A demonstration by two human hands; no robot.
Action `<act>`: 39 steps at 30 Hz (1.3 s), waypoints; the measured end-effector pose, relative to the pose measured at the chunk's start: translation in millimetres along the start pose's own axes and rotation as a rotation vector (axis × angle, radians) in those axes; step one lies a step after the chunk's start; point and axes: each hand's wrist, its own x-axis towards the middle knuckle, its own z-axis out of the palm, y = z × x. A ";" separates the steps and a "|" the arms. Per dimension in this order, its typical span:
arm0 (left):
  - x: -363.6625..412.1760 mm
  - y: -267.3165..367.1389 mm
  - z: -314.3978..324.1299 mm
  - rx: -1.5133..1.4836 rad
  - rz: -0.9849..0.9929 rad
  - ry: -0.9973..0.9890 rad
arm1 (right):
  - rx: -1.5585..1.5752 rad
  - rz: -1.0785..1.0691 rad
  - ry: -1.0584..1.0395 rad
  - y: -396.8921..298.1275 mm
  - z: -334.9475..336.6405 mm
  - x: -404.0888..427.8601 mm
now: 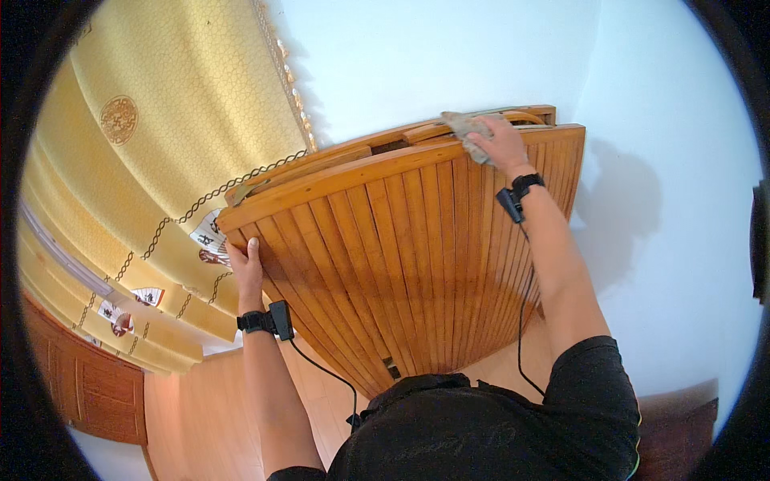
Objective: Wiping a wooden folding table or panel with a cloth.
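Note:
A folded piece of slatted wooden furniture [391,258] stands upright before me, its type unclear. My left hand [245,267] grips its left edge, thumb on the slatted face and fingers hidden behind. On the top edge, right of the middle, my right hand [500,144] holds a greyish cloth [472,133] against the wooden frame. Between the two folded panels, curved wooden parts and metal strips show along the top. A small dark slot lies low in the slatted face.
Yellow patterned curtains [198,108] hang at the left, close to the furniture's left corner. A pale wall [445,60] rises behind and to the right. A wooden cabinet [90,373] is at the lower left, and dark brown furniture [677,430] at the lower right. Cables run from both wrist devices.

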 end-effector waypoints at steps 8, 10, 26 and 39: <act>-1.0 -0.3 -7.5 -0.030 -0.101 0.036 | -0.108 -0.005 0.096 -26.1 21.3 -7.5; -1.3 -5.5 -9.3 -0.105 -0.043 0.024 | -0.164 -0.086 0.173 -54.2 32.2 -13.8; 7.3 -26.9 3.5 -0.160 -0.052 -0.014 | 0.016 -0.315 0.160 -296.0 105.2 -31.1; -0.7 -27.4 -7.2 -0.131 -0.091 -0.027 | -0.067 -0.439 0.106 -178.0 69.5 -30.1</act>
